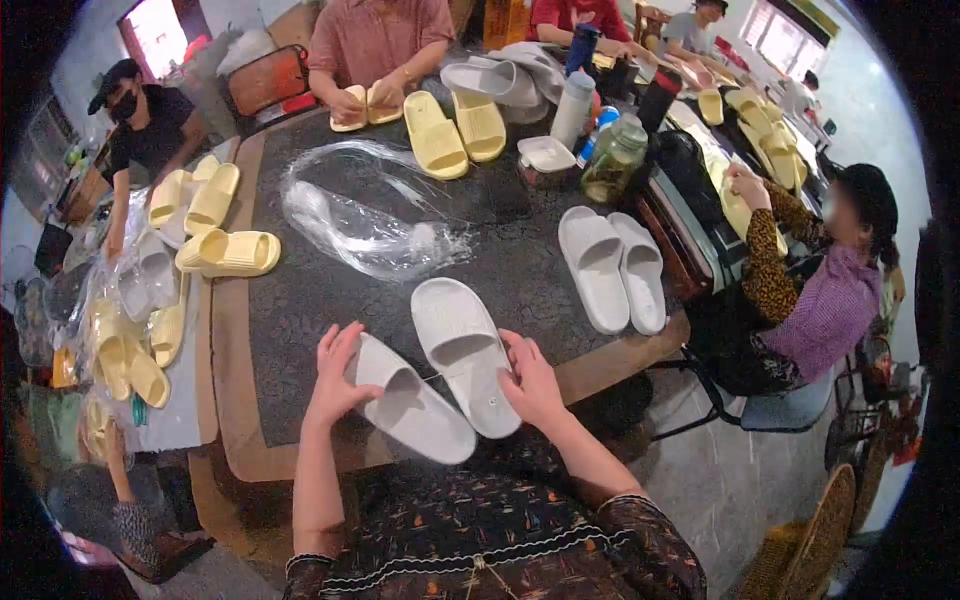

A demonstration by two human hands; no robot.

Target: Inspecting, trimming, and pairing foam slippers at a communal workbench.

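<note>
Two light grey slide slippers are in front of me at the table's near edge, angled apart at the toes. My left hand [338,380] is closed on the outer side of the left grey slipper [428,432], its thumb by the strap opening. My right hand [530,382] grips the outer edge of the right grey slipper [450,312] near the heel. A short thin strand [433,379] shows between the two. Beyond them lies a heap of clear plastic bags [355,225]. Another grey pair [597,262] rests to the right, toes away from me.
The dark-topped table [290,380] also bears yellow slippers [435,140] at the far side and a yellow pair [230,252] at the left edge. A glass jar [617,155], bottles and a white tub [546,154] stand at the back right. Several people work around.
</note>
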